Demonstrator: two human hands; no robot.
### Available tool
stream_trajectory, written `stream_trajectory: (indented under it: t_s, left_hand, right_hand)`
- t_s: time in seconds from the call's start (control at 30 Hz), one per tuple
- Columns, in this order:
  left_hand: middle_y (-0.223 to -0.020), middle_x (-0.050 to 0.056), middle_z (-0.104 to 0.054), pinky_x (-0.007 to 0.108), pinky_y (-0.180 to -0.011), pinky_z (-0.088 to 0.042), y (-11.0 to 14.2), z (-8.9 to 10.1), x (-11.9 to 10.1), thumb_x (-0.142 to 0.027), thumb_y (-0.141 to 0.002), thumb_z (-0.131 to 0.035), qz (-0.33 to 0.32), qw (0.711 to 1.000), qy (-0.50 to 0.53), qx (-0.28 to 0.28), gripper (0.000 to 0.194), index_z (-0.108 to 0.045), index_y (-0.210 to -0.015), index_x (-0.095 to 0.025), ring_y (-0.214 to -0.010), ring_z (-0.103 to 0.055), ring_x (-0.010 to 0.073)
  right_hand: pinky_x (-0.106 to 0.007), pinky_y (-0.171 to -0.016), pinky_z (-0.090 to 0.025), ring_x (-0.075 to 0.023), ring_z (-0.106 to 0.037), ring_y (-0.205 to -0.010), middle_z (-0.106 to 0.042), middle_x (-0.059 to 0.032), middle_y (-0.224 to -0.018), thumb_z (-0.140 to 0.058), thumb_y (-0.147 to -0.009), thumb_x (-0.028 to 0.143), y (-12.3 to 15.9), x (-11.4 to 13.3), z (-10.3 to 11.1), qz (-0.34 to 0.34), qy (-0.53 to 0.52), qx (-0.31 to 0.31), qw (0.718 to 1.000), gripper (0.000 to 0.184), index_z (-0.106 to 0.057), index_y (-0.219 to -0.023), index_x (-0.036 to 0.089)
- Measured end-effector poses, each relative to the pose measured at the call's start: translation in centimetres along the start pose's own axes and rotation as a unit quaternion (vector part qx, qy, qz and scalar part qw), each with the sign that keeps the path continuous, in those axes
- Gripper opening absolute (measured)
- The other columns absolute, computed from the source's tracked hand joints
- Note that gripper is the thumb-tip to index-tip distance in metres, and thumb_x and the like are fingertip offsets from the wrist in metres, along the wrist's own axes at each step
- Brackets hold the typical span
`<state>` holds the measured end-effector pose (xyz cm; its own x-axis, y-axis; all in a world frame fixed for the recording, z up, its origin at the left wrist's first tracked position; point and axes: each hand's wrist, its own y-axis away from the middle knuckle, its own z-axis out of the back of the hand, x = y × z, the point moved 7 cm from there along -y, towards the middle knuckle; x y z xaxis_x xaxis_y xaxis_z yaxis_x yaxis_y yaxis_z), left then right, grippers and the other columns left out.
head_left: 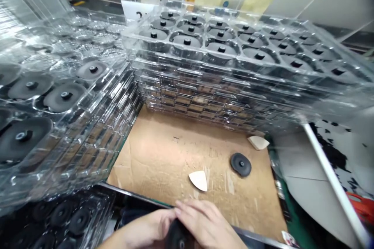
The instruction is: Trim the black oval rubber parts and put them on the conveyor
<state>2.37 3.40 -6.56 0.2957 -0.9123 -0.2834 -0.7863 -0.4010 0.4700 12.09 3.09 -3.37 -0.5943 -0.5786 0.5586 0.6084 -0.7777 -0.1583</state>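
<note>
At the bottom edge of the view, my left hand [150,227] and my right hand [206,221] are closed around a black rounded part [179,238]. The fingers cover much of it, and its lower end is cut off by the frame. Beyond my hands, a similar black oval part [241,164] with a small central hub lies on the cardboard sheet [163,151]. A white wedge-shaped pad [199,180] rests on the cardboard just past my fingertips. Another white pad [258,142] lies farther back at the right.
A stack of clear plastic trays [204,81] holding black parts stands at the back. More stacked trays [96,136] rise at the left, and a lower tray [61,218] sits at bottom left. At the right are a white-edged bin [330,175] and a red object [360,206].
</note>
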Motion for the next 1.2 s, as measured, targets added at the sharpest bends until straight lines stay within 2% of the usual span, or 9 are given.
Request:
stream_trajectory:
  t_s: [0.07, 0.13, 0.2, 0.4, 0.5, 0.63, 0.9, 1.07, 1.2]
  left_hand:
    - [-0.094, 0.007, -0.072, 0.029, -0.075, -0.048, 0.1, 0.9, -0.4, -0.051, -0.061, -0.067, -0.019, 0.998, 0.055, -0.019, 0.047, -0.066, -0.101, -0.026, -0.085, -0.066, 0.0209]
    - [-0.104, 0.006, -0.069, 0.031, -0.077, -0.049, 0.3, 2.4, -1.1, -0.049, -0.066, -0.064, -0.065, 0.989, 0.120, -0.058, 0.044, -0.063, -0.105, -0.030, -0.094, -0.064, 0.0224]
    - [-0.110, 0.005, -0.067, 0.033, -0.083, -0.047, 0.4, 4.1, -2.0, -0.046, -0.068, -0.064, -0.133, 0.972, 0.158, -0.111, 0.039, -0.062, -0.104, -0.031, -0.102, -0.061, 0.0243]
    - [-0.122, 0.009, -0.060, 0.036, -0.099, -0.037, 0.3, 5.8, -3.4, -0.039, -0.061, -0.072, -0.249, 0.934, 0.168, -0.193, 0.053, -0.059, -0.111, -0.027, -0.113, -0.053, 0.0265]
    - [-0.121, 0.011, -0.060, 0.039, -0.103, -0.032, 0.0, 5.6, -3.7, -0.033, -0.059, -0.075, -0.277, 0.922, 0.166, -0.216, 0.056, -0.058, -0.112, -0.024, -0.115, -0.051, 0.0274]
    - [-0.115, 0.011, -0.063, 0.043, -0.102, -0.033, -0.4, 5.9, -3.9, -0.031, -0.056, -0.078, -0.310, 0.896, 0.171, -0.267, 0.059, -0.057, -0.110, -0.023, -0.110, -0.055, 0.0284]
    - [-0.110, 0.012, -0.065, 0.042, -0.096, -0.041, -0.6, 6.3, -3.9, -0.029, -0.054, -0.079, -0.324, 0.885, 0.150, -0.299, 0.058, -0.057, -0.108, -0.022, -0.104, -0.059, 0.0291]
    - [-0.115, 0.009, -0.063, 0.030, -0.091, -0.046, -0.6, 6.1, -3.8, -0.025, -0.060, -0.076, -0.323, 0.884, 0.129, -0.311, 0.050, -0.057, -0.107, -0.024, -0.111, -0.055, 0.0238]
    - [-0.113, 0.007, -0.065, 0.029, -0.086, -0.049, -0.8, 6.0, -3.8, -0.016, -0.057, -0.077, -0.304, 0.891, 0.131, -0.310, 0.051, -0.059, -0.104, -0.025, -0.103, -0.060, 0.0233]
  right_hand:
    - [-0.031, -0.081, -0.050, -0.0223, -0.059, -0.101, -0.055, -0.0087, -0.122, -0.039, -0.089, 0.046, 0.5, -2.0, 0.6, -0.085, 0.009, -0.033, 0.996, 0.049, -0.034, -0.135, 0.029]
    - [-0.026, -0.064, -0.054, -0.0172, -0.064, -0.076, -0.057, -0.0095, -0.108, -0.040, -0.089, 0.040, 1.4, -4.9, 1.5, -0.217, 0.024, -0.102, 0.971, 0.041, -0.042, -0.129, 0.026]
    - [-0.025, -0.054, -0.053, -0.0120, -0.058, -0.055, -0.055, -0.0068, -0.093, -0.041, -0.090, 0.031, 2.1, -7.0, 1.7, -0.293, 0.036, -0.152, 0.943, 0.034, -0.048, -0.122, 0.023]
    - [-0.025, -0.057, -0.053, -0.0176, -0.062, -0.074, -0.059, -0.0085, -0.092, -0.047, -0.086, 0.029, 0.3, -6.6, -0.3, -0.245, 0.003, -0.171, 0.954, 0.016, -0.055, -0.097, 0.020]
    - [-0.025, -0.056, -0.052, -0.0157, -0.062, -0.066, -0.063, -0.0054, -0.082, -0.045, -0.088, 0.027, -0.4, -5.7, -0.6, -0.231, -0.012, -0.162, 0.959, 0.016, -0.054, -0.099, 0.020]
    - [-0.027, -0.065, -0.051, -0.0172, -0.063, -0.076, -0.065, -0.0065, -0.088, -0.043, -0.089, 0.024, -0.9, -5.5, -0.4, -0.224, -0.027, -0.139, 0.964, 0.018, -0.055, -0.102, 0.019]
    - [-0.028, -0.064, -0.049, -0.0177, -0.062, -0.072, -0.065, -0.0039, -0.081, -0.040, -0.089, 0.024, -4.1, -7.0, 0.5, -0.260, -0.100, -0.067, 0.958, 0.019, -0.056, -0.097, 0.020]
    - [-0.021, -0.057, -0.048, -0.0134, -0.062, -0.065, -0.065, -0.0021, -0.079, -0.040, -0.089, 0.024, -6.7, -5.5, 0.2, -0.279, -0.165, -0.055, 0.944, 0.015, -0.053, -0.093, 0.020]
    - [-0.020, -0.057, -0.047, -0.0128, -0.061, -0.063, -0.065, -0.0004, -0.074, -0.041, -0.087, 0.023, -7.1, -4.4, -0.5, -0.268, -0.210, -0.025, 0.940, 0.016, -0.057, -0.087, 0.022]
